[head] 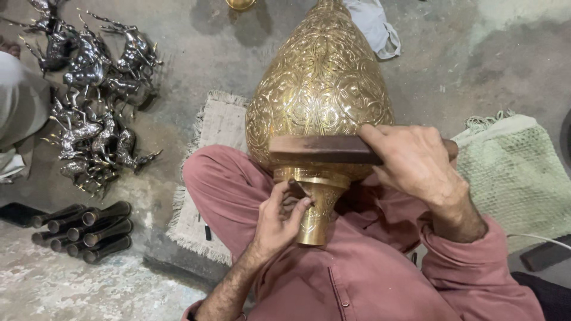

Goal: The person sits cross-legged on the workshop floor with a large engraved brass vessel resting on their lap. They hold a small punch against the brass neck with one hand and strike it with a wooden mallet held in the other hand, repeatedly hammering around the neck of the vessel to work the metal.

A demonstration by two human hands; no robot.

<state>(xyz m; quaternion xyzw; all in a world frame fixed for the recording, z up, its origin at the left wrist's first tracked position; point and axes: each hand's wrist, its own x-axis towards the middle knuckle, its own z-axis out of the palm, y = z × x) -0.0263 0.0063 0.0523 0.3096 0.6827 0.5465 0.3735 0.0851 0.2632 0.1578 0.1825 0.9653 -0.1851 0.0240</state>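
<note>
The engraved brass vase (321,89) lies across the person's lap, its long axis pointing away from the body and its narrow neck toward it. The left hand (282,217) pinches a small tool against the neck, fingers pressed together. The right hand (416,160) is closed around 1 dark wooden block (321,150), held crosswise just above the neck. Metal deer figures (89,95) and dark tubes (83,229) lie on the floor (452,53), well apart.

Brass vase (321,89): top cut off by upper frame edge. Wooden block (324,150): right end hidden under right hand (416,160). Left hand (282,217) covers part of vase neck; anything pinched in fingers not discernible. Metal deer figures (89,101): tangled, count unclear.
</note>
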